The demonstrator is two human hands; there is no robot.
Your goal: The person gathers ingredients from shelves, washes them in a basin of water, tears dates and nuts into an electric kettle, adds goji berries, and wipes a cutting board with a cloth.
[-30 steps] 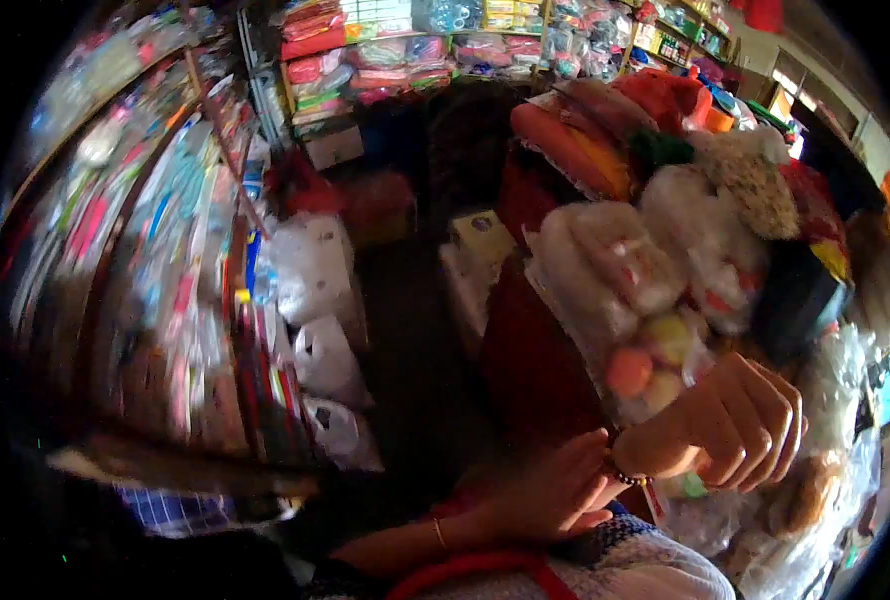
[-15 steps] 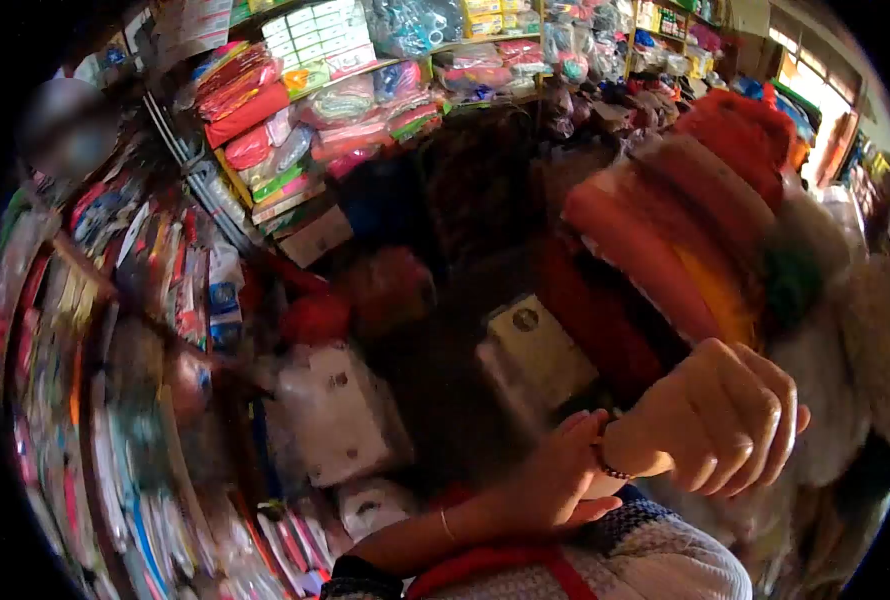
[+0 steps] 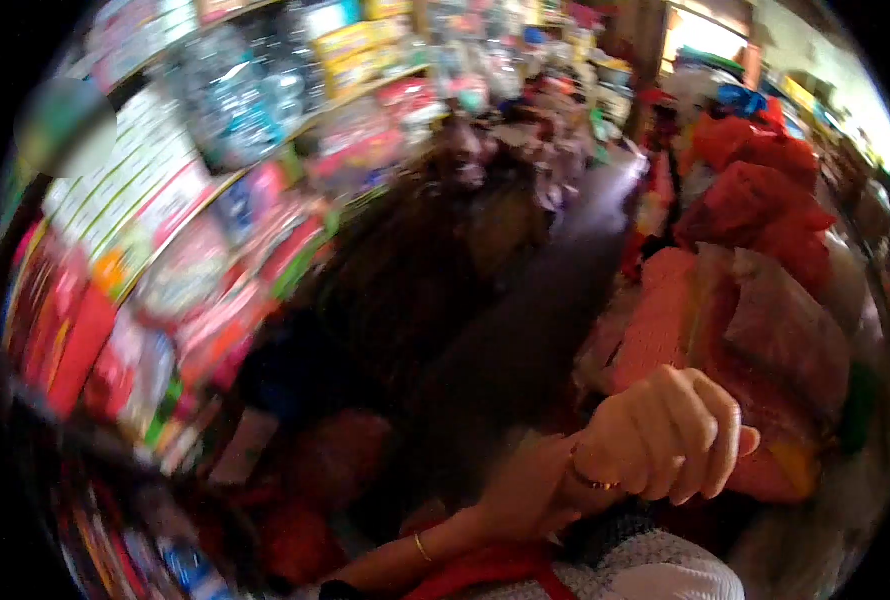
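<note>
Right hand [image 3: 665,437]: curled into a fist, nothing visible inside. Left hand [image 3: 527,480]: just beside it, blurred; its grip cannot be determined. Beaded bracelet [image 3: 595,484]: around the right hand's base, along its lower-left edge. Judged light, flexible, smooth; best pinched at the beads.

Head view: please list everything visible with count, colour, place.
Yellow packets: several, yellow, upper shelf
White packs: one stack, white, green-lined, upper left
Wrapped goods: uncountable, teal, top left
Red packets: several, red, far left
Bright opening: one, white, top right
Red bundles: uncountable, red, right side
Pink bundles: at least two, pink, right
Other goods: too blurred to count
Red strap: one, red, bottom edge
Knitted sleeve: one, mostly white, bottom
Beaded bracelet: one, dark, right wrist
Gold bangle: one, gold, left forearm
Left hand: one, bare, at right wrist
Right hand: one, bare, curled, lower right
</note>
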